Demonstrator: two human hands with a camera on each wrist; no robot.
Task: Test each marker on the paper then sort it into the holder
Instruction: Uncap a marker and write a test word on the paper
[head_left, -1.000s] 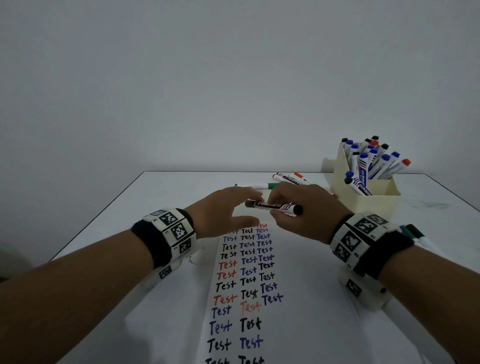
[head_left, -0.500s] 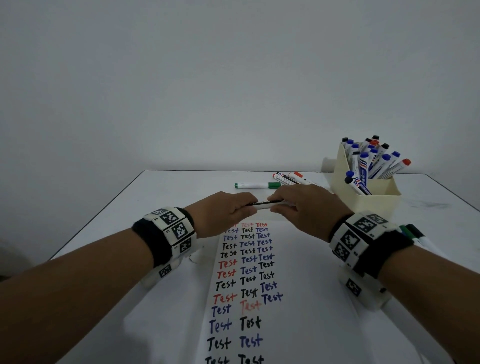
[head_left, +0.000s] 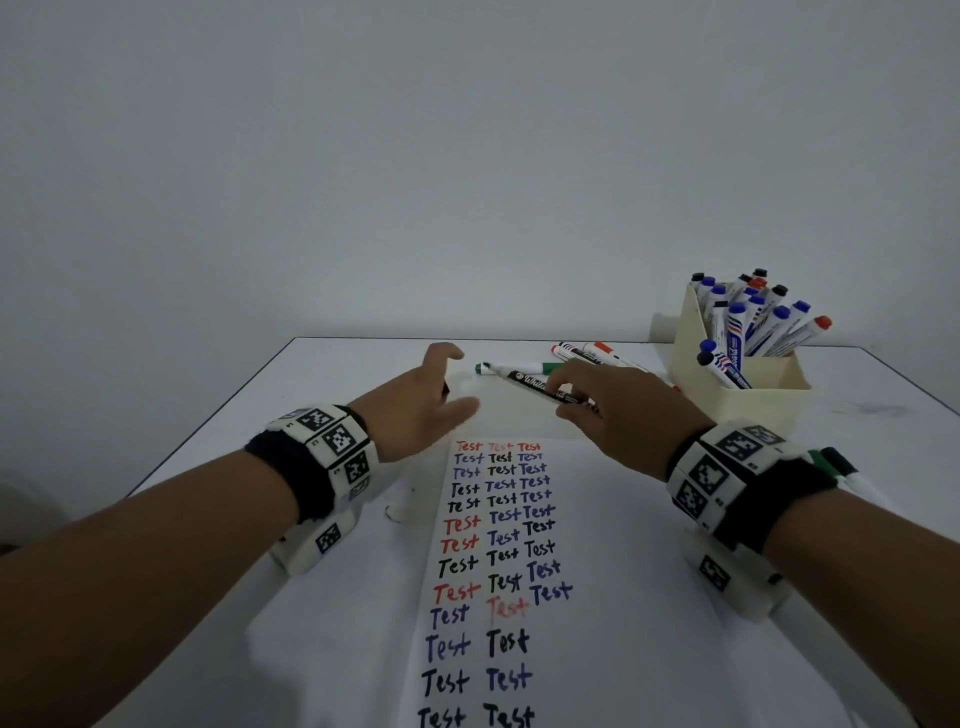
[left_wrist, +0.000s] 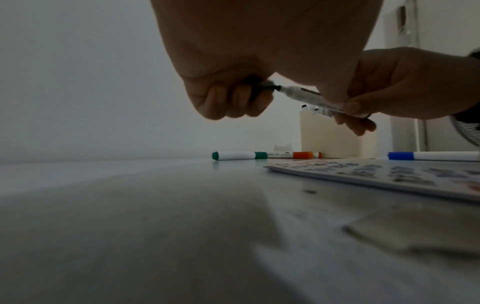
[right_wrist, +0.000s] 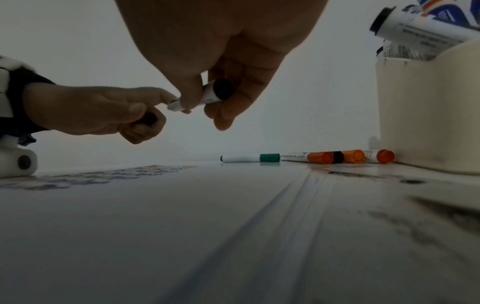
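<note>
Right hand (head_left: 623, 415): grip pinches the uncapped marker (head_left: 545, 388), long axis slanting up-left, tip toward the left hand (head_left: 415, 410). Left hand: lower fingers curl round the black cap (left_wrist: 255, 88). Paper (head_left: 597, 519) lies just below the tip; holder (head_left: 737, 395) far right on the desk (head_left: 363, 358).

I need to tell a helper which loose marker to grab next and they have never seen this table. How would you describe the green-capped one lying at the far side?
Start at the cream holder full of markers at the table's far right. To its left a few loose markers lie flat near the far edge. The green marker is the leftmost, beyond the right hand: white barrel, green at both ends, while its neighbours have orange-red caps.
</note>
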